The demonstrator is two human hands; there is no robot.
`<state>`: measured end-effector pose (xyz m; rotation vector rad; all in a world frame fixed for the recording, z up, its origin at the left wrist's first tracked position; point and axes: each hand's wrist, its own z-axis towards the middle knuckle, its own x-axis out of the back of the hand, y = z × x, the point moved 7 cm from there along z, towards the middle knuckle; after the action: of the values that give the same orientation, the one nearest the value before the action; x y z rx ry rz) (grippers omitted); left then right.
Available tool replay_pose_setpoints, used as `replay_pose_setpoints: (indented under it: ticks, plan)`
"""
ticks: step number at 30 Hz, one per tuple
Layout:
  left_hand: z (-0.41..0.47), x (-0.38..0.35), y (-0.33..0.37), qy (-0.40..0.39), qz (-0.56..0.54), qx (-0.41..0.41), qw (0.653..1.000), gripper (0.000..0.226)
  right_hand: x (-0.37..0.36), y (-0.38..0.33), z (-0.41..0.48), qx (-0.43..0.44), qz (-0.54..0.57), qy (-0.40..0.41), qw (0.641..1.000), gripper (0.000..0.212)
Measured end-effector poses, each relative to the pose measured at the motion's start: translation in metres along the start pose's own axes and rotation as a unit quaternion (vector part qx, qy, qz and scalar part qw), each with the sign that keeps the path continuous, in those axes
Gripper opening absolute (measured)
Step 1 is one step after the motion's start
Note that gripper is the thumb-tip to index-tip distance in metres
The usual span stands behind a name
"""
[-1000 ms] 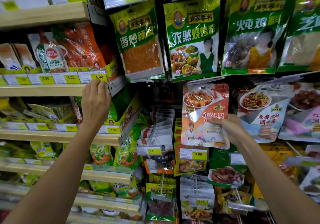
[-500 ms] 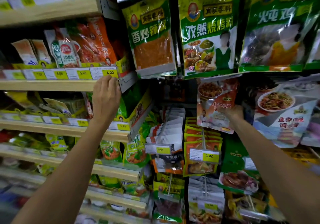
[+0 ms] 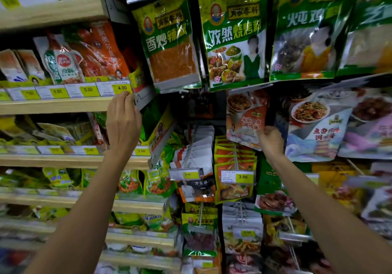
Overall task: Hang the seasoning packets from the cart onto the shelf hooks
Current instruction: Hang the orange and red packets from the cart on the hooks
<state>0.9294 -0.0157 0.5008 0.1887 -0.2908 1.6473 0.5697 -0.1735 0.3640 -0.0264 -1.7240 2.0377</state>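
While the right hand (image 3: pixel 270 141) pinches the lower right corner of the packet (image 3: pixel 244 116) between thumb and curled fingers, the packet stands raised in front of the hanging display, in the middle row and right of centre. Its long axis runs nearly vertical, leaning only a little. The top edge points up and sits just beneath the bottom edge of a green packet (image 3: pixel 233 40) in the row above. The printed front faces the camera with the lettering upright, a bowl of food pictured at the top and red-orange colour below. Whether its top is on a hook cannot be told. Just beside it on the right hangs a pale blue packet (image 3: pixel 314 131), and below it a stack of orange packets (image 3: pixel 234 159) hangs on a peg behind a 3.00 tag (image 3: pixel 242 177). Well apart to the left, the left hand (image 3: pixel 124 121) is raised to the end of a wooden shelf (image 3: pixel 53 106). Its fingers are bent, with the tips against the shelf's front rail just under a 4.00 tag (image 3: pixel 122 88). Whether they clasp the rail or only touch it cannot be told.
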Motion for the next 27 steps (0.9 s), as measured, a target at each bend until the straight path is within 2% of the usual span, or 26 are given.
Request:
replay_pose_setpoints:
  ticks: [4, 6, 8, 10, 13, 16, 19, 24, 27]
  plan:
    - [-0.026, -0.001, 0.045, 0.001, -0.079, 0.005, 0.997, 0.022, 0.027, 0.001, -0.041, 0.076, 0.012, 0.01, 0.997, 0.029]
    - [-0.049, -0.006, 0.082, -0.032, -0.14, 0.021, 0.989, 0.021, 0.047, 0.016, -0.059, 0.068, 0.03, -0.013, 0.997, 0.022]
    - [-0.076, -0.012, 0.124, -0.092, -0.234, 0.068, 0.966, 0.023, 0.07, 0.037, -0.081, 0.053, 0.082, -0.052, 0.994, 0.017]
    - [-0.107, -0.017, 0.173, -0.165, -0.348, 0.139, 0.912, 0.028, 0.104, 0.064, -0.103, 0.027, 0.117, -0.059, 0.991, 0.017]
    - [-0.158, -0.021, 0.264, -0.291, -0.461, 0.227, 0.807, 0.032, 0.166, 0.123, -0.135, -0.046, 0.125, -0.019, 0.991, 0.021]
    - [-0.207, -0.016, 0.369, -0.411, -0.537, 0.262, 0.689, 0.027, 0.241, 0.188, -0.168, -0.124, 0.123, 0.064, 0.983, 0.025]
    - [-0.251, 0.0, 0.47, -0.501, -0.567, 0.261, 0.599, 0.025, 0.318, 0.244, -0.203, -0.175, 0.122, 0.137, 0.967, 0.025]
    - [-0.303, 0.023, 0.617, -0.606, -0.565, 0.153, 0.538, 0.022, 0.433, 0.318, -0.247, -0.265, 0.057, 0.224, 0.936, 0.028]
    - [-0.325, 0.02, 0.689, -0.63, -0.55, 0.083, 0.542, 0.018, 0.492, 0.357, -0.263, -0.299, -0.037, 0.257, 0.918, 0.03]
